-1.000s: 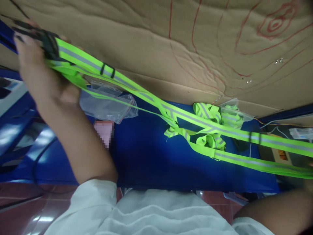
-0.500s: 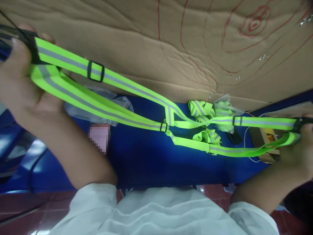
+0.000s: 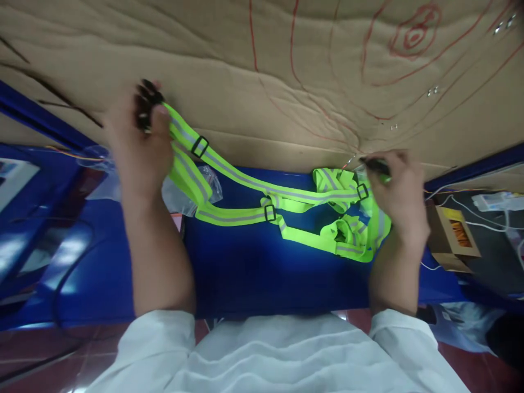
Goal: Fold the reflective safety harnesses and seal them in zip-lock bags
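A neon-yellow reflective harness [image 3: 233,216] with grey stripes and black slide buckles hangs between my hands over the blue table. My left hand [image 3: 145,142] is closed around black buckle parts at the harness's left end. At the other end, my right hand [image 3: 399,191] grips a black buckle piece, with a strap looping down below it. The straps sag in the middle. Behind the held harness, a rolled reflective strap [image 3: 327,180] lies on the table, and another coiled strap [image 3: 347,230] sits nearer to me.
A cardboard panel [image 3: 204,60] with red drawn lines rises behind the blue table [image 3: 262,273]. Clear plastic bags [image 3: 184,199] lie on the left. To the right are an opened cardboard box [image 3: 454,234], white cables and a white power strip [image 3: 499,201].
Both hands have moved inward, towards each other. The harness, stretched out before, now hangs slack, and its right end has folded into a loop.
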Demonstrator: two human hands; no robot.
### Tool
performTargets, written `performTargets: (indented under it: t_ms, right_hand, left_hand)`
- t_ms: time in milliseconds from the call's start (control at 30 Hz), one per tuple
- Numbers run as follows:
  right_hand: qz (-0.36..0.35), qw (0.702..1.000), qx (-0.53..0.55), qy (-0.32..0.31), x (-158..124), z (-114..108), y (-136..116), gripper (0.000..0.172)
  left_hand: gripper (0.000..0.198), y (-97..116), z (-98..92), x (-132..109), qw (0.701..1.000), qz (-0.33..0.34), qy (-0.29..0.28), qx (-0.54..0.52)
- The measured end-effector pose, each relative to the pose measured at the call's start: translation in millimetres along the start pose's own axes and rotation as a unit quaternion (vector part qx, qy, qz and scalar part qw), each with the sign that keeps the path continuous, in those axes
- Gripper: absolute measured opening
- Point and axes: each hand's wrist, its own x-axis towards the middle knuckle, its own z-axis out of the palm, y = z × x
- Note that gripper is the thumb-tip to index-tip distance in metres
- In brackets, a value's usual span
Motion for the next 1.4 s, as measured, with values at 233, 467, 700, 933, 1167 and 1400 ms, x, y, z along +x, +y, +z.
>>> performTargets:
  t_ms: [233,467,700,933,1167,1400]
  right_hand:
    - [-0.159,0.944,0.003,-0.288,-19.5,98.2,-50.8,0.030]
    - [-0.151,0.906,-0.069,-0.390,-30.6,117.7,-66.1,0.032]
    - [-0.107,0.900,-0.074,-0.416,-24.1,117.5,-58.0,0.035]
    - [-0.086,0.888,-0.055,-0.448,-10.6,84.6,-26.9,0.033]
    - [-0.057,0.901,-0.022,-0.428,-4.9,52.3,-13.8,0.030]
    - [-0.075,0.929,-0.001,-0.363,-0.1,61.7,-11.4,0.027]
  left_hand:
    - [0.026,18.5,60.8,-25.6,0.878,0.049,-0.438,0.185]
    - [0.038,48.5,98.9,-66.3,0.743,0.044,-0.601,0.291]
    - [0.036,36.8,100.7,-67.7,0.717,0.072,-0.631,0.286]
    - [0.037,5.3,46.4,-25.6,0.756,0.033,-0.620,0.206]
    - [0.034,17.1,22.5,-16.5,0.782,0.040,-0.589,0.199]
    - [0.033,14.0,62.1,-29.5,0.795,0.046,-0.548,0.258]
